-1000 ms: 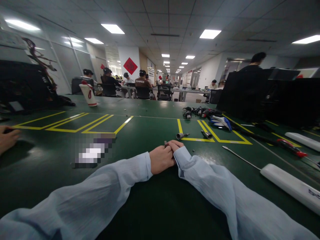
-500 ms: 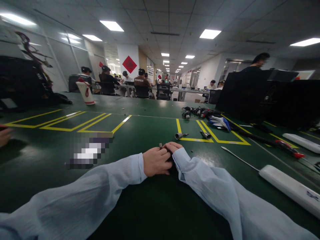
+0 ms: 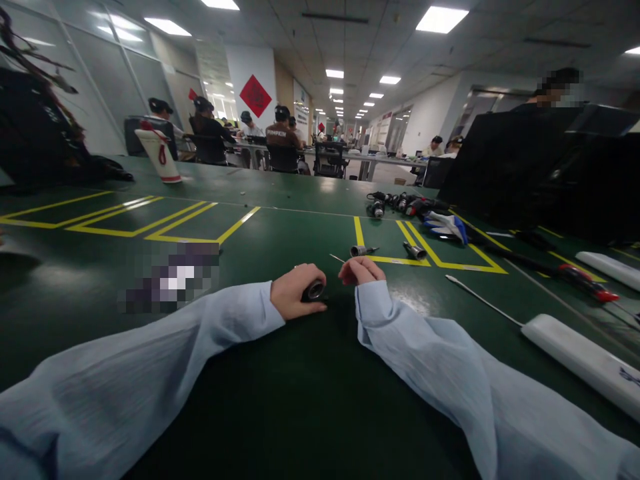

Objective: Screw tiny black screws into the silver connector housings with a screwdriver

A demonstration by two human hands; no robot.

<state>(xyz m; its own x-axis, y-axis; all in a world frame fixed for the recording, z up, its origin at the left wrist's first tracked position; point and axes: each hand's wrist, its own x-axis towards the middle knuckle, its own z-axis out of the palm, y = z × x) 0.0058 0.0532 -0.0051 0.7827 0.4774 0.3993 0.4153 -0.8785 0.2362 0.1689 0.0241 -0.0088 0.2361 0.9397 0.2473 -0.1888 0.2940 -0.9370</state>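
My left hand (image 3: 294, 292) is closed around a dark, hollow metal cylinder (image 3: 315, 289), with its round open end turned toward my right hand. The thumb lies beneath the part. A short gap away, my right hand (image 3: 365, 271) pinches a thin metal rod (image 3: 335, 258) that sticks out to the left from the fingertips. The end of the rod within the fingers is hidden. Beyond my right hand lie a metal cone-shaped part with a thin shaft (image 3: 361, 251) and a second cone-shaped metal part (image 3: 415, 251), near yellow tape lines.
A white power strip (image 3: 575, 357) and its cable are at right. Farther back lie dark metal tool parts (image 3: 377, 209), a blue-white glove (image 3: 447, 227) and a red-black tool (image 3: 583, 280). At left are a blurred-out object (image 3: 173, 279) and a white cup (image 3: 160, 157).
My hands have moved apart. The left has turned, showing the cylinder's open end, and the right now holds the thin rod out. The view has tilted slightly downward.
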